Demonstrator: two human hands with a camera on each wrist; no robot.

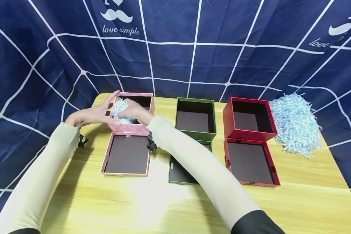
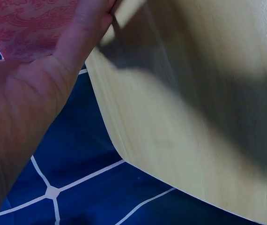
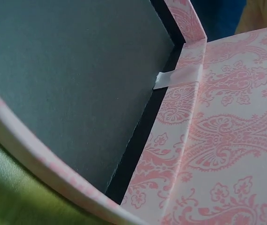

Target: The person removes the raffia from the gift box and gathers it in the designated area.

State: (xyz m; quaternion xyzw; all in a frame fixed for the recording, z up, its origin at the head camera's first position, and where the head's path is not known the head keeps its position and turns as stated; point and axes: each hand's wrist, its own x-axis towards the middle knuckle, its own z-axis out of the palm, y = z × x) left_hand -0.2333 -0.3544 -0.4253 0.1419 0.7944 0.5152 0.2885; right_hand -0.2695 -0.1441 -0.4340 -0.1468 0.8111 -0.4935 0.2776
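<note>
At the far left of the table is a pink patterned box [image 1: 128, 129] with a dark inside. My left hand [image 1: 95, 113] holds its left side, digits spread wide from the far rim to the near corner. Part of that hand [image 2: 25, 98] shows in the left wrist view, against the pink wall. My right hand [image 1: 136, 112] reaches over the near rim into the box, its fingers curled on a bunch of light-blue shredded paper [image 1: 120, 109]. Its fingertips are hidden in the paper. A pink lid [image 3: 171, 126] with a pale ribbon tab lies inside-up against the box's front.
A green box [image 1: 196, 132] stands mid-table, its lid [image 1: 178, 169] in front, partly under my right forearm. Farther right are a red box [image 1: 250, 135] and red lid [image 1: 250, 162]. A heap of light-blue shredded paper [image 1: 296, 125] lies at the far right. Blue cloth [image 1: 175, 61] hangs behind.
</note>
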